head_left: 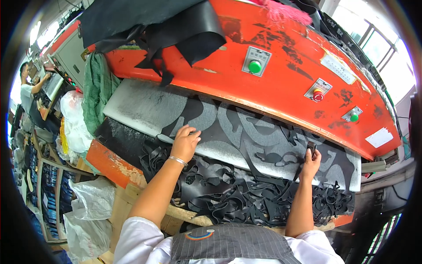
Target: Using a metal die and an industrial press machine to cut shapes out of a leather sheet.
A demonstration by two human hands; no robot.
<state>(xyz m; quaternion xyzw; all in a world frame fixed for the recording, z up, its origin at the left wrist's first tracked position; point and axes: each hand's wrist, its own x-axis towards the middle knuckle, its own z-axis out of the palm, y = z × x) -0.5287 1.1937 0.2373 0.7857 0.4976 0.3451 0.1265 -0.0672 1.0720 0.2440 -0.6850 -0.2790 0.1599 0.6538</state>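
Note:
My left hand [187, 141], with a bangle at the wrist, is over the left part of a pale grey cutting board [140, 103]. Its fingers are bent toward the thumb, and what lies between them is too small to make out. At the board's right part, my right hand [311, 163] pinches a small dark piece [311, 146], upright between thumb and fingers. Between the hands lies a black leather sheet [220, 134] with curved cut-out openings that show the grey board. A small cut-shaped black piece [274, 157] rests left of my right hand.
Tangled black leather scraps [233, 191] heap along the board's near edge. Beyond it rises an orange press beam [281, 66] with green buttons [255, 67] and a red button [318, 95]. Black sheets [193, 35] hang over it. At far left are plastic bags [90, 198] and another person [28, 92].

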